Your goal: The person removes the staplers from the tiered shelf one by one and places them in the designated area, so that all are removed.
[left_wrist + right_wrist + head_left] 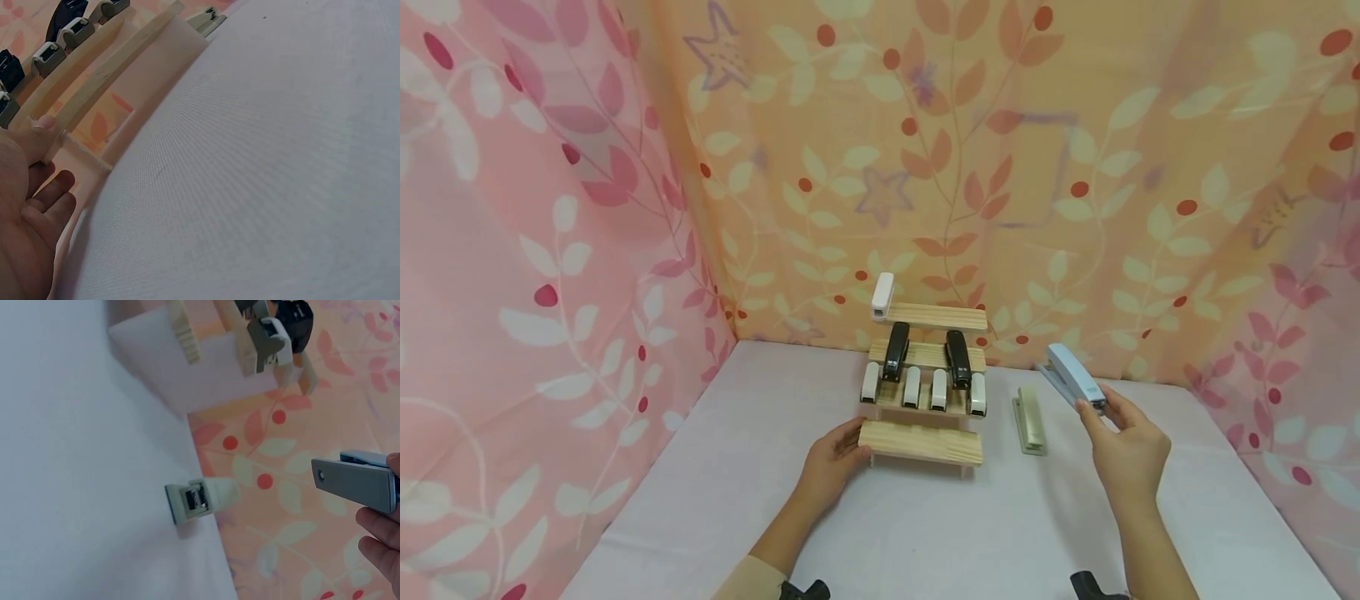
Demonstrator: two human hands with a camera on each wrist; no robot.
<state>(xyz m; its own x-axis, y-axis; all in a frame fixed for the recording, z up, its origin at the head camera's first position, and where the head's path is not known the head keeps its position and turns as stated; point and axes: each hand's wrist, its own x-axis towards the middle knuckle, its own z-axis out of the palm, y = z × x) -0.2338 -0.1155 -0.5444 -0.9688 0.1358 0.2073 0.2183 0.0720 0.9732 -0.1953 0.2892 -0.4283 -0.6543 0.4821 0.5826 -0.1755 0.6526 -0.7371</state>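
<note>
My right hand (pixel 1131 454) holds a light blue stapler (pixel 1075 375) by its near end, raised above the table. In the right wrist view, the grey base of that stapler (pixel 353 482) shows, with fingertips at its edge. A pale green stapler (pixel 1031 423) stands on the table to the left of the right hand. The left hand (pixel 831 467) grips the left end of the lowest board of a tiered wooden rack (pixel 921 442). Seen from the left wrist, the thumb (pixel 44 123) lies on that board's end and the other fingers are below it.
Higher on the rack are several small white staplers (pixel 912 387), two black staplers (pixel 896 352) and, at the top left end, a larger white stapler (pixel 883 296). A white cloth (pixel 760 408) covers the table. Patterned curtains (pixel 820 167) hang behind and at both sides.
</note>
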